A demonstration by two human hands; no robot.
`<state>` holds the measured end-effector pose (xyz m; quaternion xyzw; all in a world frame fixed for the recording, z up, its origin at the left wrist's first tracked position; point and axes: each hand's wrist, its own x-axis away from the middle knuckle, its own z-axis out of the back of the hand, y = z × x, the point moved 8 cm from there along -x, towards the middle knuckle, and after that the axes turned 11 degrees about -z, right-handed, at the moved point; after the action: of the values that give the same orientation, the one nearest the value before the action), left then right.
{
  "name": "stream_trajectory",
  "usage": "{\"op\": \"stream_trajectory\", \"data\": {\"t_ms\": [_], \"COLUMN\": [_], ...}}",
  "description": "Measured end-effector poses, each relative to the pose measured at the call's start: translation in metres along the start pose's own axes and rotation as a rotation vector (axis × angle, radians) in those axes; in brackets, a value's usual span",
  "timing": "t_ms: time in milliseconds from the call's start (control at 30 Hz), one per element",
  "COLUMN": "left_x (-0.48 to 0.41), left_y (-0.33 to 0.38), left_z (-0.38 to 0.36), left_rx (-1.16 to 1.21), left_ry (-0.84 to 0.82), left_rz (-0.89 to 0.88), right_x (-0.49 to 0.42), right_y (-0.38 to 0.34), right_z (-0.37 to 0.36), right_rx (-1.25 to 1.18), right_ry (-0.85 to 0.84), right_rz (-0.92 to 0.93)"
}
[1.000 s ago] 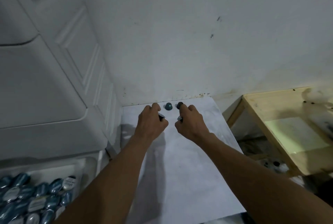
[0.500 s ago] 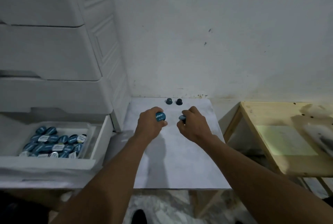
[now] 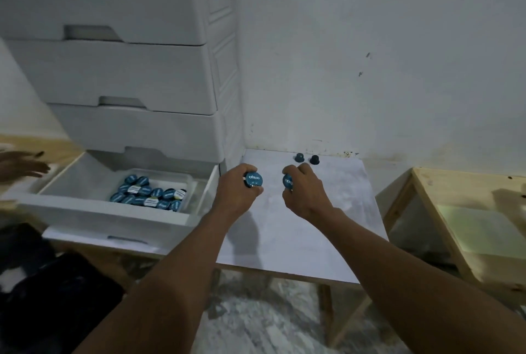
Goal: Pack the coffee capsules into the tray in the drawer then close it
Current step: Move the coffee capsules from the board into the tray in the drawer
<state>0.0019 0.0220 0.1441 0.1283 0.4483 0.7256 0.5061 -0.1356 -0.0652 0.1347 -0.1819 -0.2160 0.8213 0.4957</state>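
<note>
My left hand [image 3: 237, 187] is closed around a blue coffee capsule [image 3: 254, 180] with its printed lid facing me. A second blue capsule [image 3: 288, 181] sits in my right hand [image 3: 306, 190]. Both hands hover over the white table [image 3: 327, 225]. Two more capsules, a blue one [image 3: 299, 157] and a dark one [image 3: 314, 159], stand at the table's back edge by the wall. To the left, the open white drawer [image 3: 94, 212] holds a clear tray [image 3: 190, 183] with several blue capsules [image 3: 149, 194] in it.
The drawer belongs to a white plastic drawer unit [image 3: 119, 74] whose upper drawers are shut. Another person's hand [image 3: 22, 165] shows at the far left edge. A wooden stool [image 3: 466, 211] stands to the right of the table. Dark fabric [image 3: 48, 291] lies at lower left.
The view swung left and back, bringing the open drawer and tray into sight. Both hands lifted away from the capsules at the wall, each holding one capsule.
</note>
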Motion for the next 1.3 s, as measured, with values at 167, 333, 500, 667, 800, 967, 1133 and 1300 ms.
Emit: {"op": "stream_trajectory", "data": {"t_ms": [167, 333, 500, 667, 800, 967, 1133, 1300], "left_x": [0.016, 0.034, 0.055, 0.067, 0.062, 0.034, -0.010, -0.056], "left_y": [-0.031, -0.074, -0.116, -0.159, -0.178, -0.193, -0.219, -0.247], "left_z": [0.058, 0.127, 0.184, 0.228, 0.246, 0.257, 0.264, 0.257], "left_rx": [-0.092, -0.187, -0.209, -0.261, -0.261, -0.259, -0.234, -0.231], "left_ry": [0.024, 0.065, 0.050, 0.071, 0.105, 0.116, 0.089, 0.024], "left_rz": [0.011, -0.003, 0.009, 0.046, 0.048, 0.044, 0.121, 0.202], "right_x": [0.011, 0.026, 0.046, 0.060, 0.052, 0.014, -0.037, -0.080], "right_y": [-0.056, -0.123, -0.182, -0.228, -0.254, -0.275, -0.289, -0.287], "right_z": [-0.028, -0.067, -0.112, -0.154, -0.178, -0.194, -0.210, -0.236], "right_rx": [-0.016, -0.033, -0.049, -0.065, -0.044, -0.042, -0.029, -0.021], "right_ry": [-0.010, -0.038, -0.042, -0.069, -0.105, -0.123, -0.152, -0.228], "right_rz": [0.061, 0.096, 0.118, 0.141, 0.158, 0.186, 0.222, 0.213]}}
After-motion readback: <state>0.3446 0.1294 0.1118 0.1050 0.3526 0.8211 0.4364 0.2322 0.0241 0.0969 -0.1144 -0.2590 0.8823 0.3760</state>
